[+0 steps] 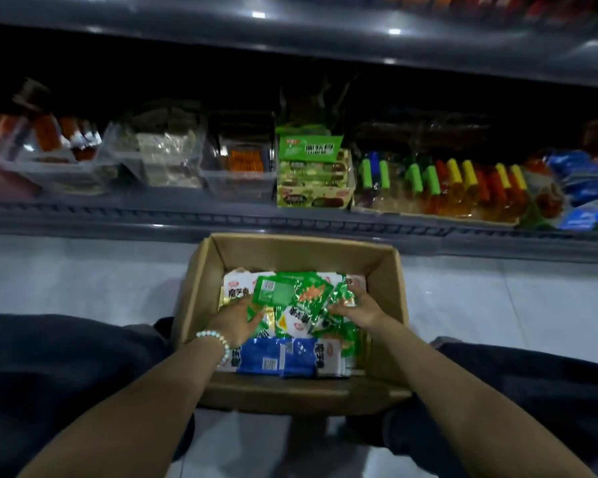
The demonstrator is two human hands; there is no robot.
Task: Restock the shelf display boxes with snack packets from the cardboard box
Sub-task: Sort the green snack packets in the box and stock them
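An open cardboard box (387,281) stands on the floor between my knees, filled with snack packets. Both hands are inside it. My left hand (233,319), with a bead bracelet on the wrist, grips a bunch of green packets (290,293) from the left. My right hand (358,307) holds the same bunch from the right, fingers curled on a green packet. Blue packets (277,357) and white packets (237,286) lie beneath. On the low shelf just behind the box stands a green display box (311,174) with similar green packets.
The dark shelf ledge (152,219) runs across the view. It carries clear plastic bins (239,170) on the left and a tray of coloured tube snacks (446,188) and blue packets (580,188) on the right. An upper shelf (290,39) overhangs. My dark-trousered knees flank the box.
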